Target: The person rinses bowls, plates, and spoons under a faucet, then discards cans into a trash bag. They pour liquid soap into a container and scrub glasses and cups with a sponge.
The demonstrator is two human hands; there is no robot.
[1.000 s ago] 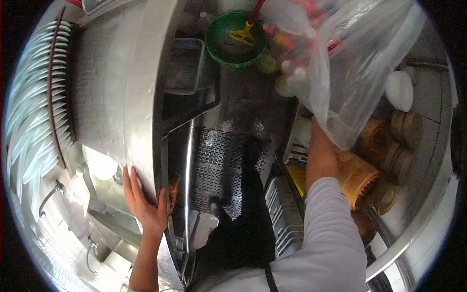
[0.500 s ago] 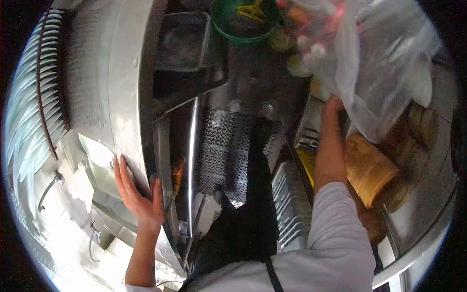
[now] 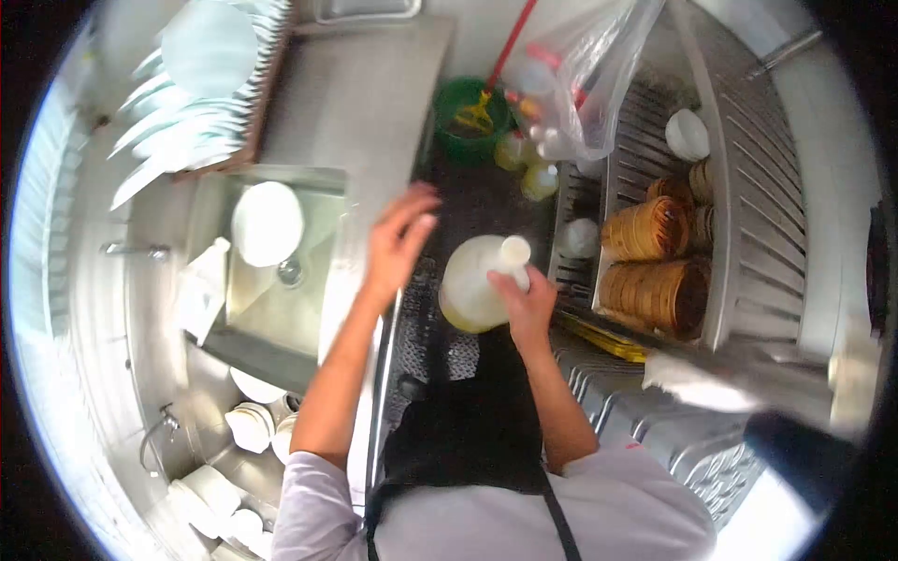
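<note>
My right hand [image 3: 526, 304] is closed round the handle of a large translucent jug [image 3: 472, 276] with a white cap and yellowish liquid low inside. The jug hangs upright in front of my black apron. Up and to the left of it, my left hand [image 3: 400, 241] is raised near the counter's edge with its fingers apart, touching nothing. Beyond the jug, more bottles with yellow contents [image 3: 540, 181] stand on the floor beside a green bucket [image 3: 474, 122].
At left, a sink [image 3: 323, 271] holds a white plate [image 3: 267, 224]; a rack of plates [image 3: 210, 122] stands behind. Bowls [image 3: 250, 427] fill a second sink. On the right, a slatted metal shelf [image 3: 748, 215] bears bamboo steamers [image 3: 655, 297]. A plastic bag [image 3: 599, 84] hangs nearby.
The view has risen and shifted. My right hand has come back from the low shelf area and now holds the jug. My left hand has lifted off the counter's edge.
</note>
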